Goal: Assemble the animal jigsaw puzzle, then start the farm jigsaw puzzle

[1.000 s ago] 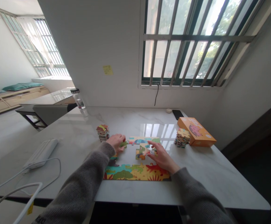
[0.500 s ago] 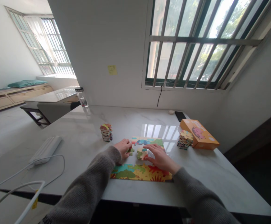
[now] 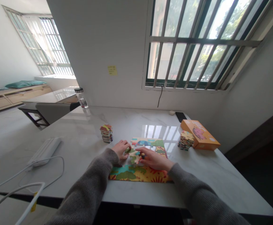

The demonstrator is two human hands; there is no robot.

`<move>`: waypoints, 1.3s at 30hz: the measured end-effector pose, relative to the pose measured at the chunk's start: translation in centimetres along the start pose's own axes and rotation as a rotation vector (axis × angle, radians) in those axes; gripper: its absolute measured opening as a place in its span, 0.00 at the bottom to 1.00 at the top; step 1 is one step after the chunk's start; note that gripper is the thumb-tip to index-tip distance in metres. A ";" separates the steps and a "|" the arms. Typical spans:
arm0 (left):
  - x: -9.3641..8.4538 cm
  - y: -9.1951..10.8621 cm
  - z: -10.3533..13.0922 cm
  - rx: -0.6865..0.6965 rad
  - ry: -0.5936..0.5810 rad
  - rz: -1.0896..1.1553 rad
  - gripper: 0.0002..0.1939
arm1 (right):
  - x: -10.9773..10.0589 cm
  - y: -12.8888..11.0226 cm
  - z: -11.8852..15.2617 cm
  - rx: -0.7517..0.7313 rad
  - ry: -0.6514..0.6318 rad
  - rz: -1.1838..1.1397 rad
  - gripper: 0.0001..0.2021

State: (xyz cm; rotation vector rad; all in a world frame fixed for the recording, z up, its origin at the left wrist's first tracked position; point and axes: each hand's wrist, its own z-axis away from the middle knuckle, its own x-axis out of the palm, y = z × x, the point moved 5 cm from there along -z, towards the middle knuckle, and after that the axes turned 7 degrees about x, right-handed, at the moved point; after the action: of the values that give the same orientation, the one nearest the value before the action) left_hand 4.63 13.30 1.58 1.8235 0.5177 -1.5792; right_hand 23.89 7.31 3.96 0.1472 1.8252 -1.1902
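A jigsaw puzzle (image 3: 140,177) lies partly joined on the table, its front strip, back and right side showing, with bare tabletop in the gap. My left hand (image 3: 121,150) is at the left of that gap, fingers curled on a green puzzle piece (image 3: 128,150). From the right, my right hand (image 3: 153,159) reaches over the gap, thumb and fingers closed about joined puzzle pieces (image 3: 134,158) with yellow and green on them. These pieces are close to the one at my left hand; whether they interlock is hidden by my fingers.
Stacks of puzzle pieces stand at the left (image 3: 106,133) and right (image 3: 185,140). Behind the right stack lies an orange box (image 3: 199,134), with a black phone (image 3: 181,117) beyond. A bottle (image 3: 81,98) stands back left. A white power strip (image 3: 44,153) and cables occupy the left side.
My right hand has slid left with the pieces, narrowing the space to my left hand. My left hand has shifted only slightly left, along with a small shift of the whole view.
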 end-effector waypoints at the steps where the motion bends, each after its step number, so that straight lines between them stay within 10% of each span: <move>1: 0.0 0.1 0.0 -0.005 0.006 -0.004 0.15 | -0.2 0.3 0.2 0.006 0.002 0.003 0.27; 13: 0.3 0.0 0.9 -0.021 0.107 0.041 0.14 | -0.5 1.6 -0.7 0.037 0.200 0.310 0.24; 39: 0.3 0.2 1.4 -0.029 0.126 0.093 0.14 | 0.6 1.0 -0.5 0.063 0.202 0.442 0.13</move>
State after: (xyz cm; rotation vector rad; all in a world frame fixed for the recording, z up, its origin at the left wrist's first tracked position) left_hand 3.83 12.15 1.26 1.9060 0.5023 -1.3945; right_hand 23.80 8.03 2.93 0.6908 1.8018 -0.9419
